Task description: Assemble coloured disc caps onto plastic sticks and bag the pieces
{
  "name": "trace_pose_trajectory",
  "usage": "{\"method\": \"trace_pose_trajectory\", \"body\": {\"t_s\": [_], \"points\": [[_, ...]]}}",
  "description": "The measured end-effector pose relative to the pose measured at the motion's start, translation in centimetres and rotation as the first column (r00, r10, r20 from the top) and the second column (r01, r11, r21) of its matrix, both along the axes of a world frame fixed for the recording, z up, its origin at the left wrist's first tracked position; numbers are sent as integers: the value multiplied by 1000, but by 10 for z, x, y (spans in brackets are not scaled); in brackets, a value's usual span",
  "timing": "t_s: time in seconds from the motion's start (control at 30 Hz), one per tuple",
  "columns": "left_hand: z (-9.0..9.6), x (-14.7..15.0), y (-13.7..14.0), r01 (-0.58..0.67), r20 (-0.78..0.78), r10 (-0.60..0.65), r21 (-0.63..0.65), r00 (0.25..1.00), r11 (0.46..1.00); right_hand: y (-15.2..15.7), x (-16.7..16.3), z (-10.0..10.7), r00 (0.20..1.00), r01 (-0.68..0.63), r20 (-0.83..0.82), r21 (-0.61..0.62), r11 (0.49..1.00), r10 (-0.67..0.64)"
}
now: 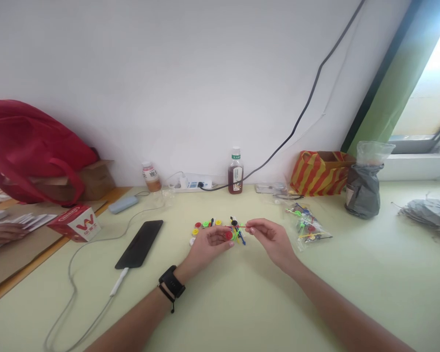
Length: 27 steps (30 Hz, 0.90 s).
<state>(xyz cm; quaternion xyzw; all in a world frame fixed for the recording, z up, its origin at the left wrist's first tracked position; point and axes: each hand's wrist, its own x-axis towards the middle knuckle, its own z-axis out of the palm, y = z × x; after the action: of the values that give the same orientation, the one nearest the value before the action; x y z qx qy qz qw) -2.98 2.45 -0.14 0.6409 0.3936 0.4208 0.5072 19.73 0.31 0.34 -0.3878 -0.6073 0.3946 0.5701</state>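
Observation:
My left hand (209,243), with a black watch (172,281) on its wrist, is closed on a small red plastic disc (229,235). Across from it, my right hand (273,238) pinches a thin red stick (245,227) that points toward the left hand. Whether the stick and the disc touch is too small to tell. Behind the fingers lie several small plastic pieces: a yellow disc (218,222), a black disc (234,223) and a blue arrow-tipped stick (243,240). My left hand partly covers this group.
A clear bag of similar pieces (310,227) lies right of my hands. A phone (139,244) on a cable and a red-white box (75,223) are at left. A bottle (235,173) and a power strip (196,182) line the wall. Another person's hand (5,233) shows far left.

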Motion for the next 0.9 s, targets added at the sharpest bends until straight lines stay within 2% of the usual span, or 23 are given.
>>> {"method": "trace_pose_trajectory", "body": {"t_s": [0.07, 0.2, 0.27, 0.37, 0.47, 0.73, 0.9], "points": [[1, 2, -3, 22, 12, -22, 3, 1000, 1000, -4, -1, 5, 999, -23, -43, -43, 999, 22], [3, 3, -6, 19, -9, -18, 20, 1000, 1000, -8, 4, 17, 992, 51, -111, -65, 997, -58], [3, 4, -7, 21, -22, -20, 28, 1000, 999, -8, 7, 20, 994, 12, -108, -88, 996, -21], [4, 4, -9, 35, -62, -30, 78, 998, 996, -9, 7, 16, 994, -95, -74, -120, 988, 86], [1, 5, -11, 49, -117, -29, 171, 993, 984, -9, 2, 8, 989, -142, -48, -123, 982, 137], [3, 3, -11, 28, -256, 81, 396, 963, 918, -8, 2, 1, 985, -134, 101, -91, 987, 143], [4, 1, -11, 24, -252, 93, 424, 963, 905, -10, 2, 1, 977, -143, 153, -46, 989, 148]]}}
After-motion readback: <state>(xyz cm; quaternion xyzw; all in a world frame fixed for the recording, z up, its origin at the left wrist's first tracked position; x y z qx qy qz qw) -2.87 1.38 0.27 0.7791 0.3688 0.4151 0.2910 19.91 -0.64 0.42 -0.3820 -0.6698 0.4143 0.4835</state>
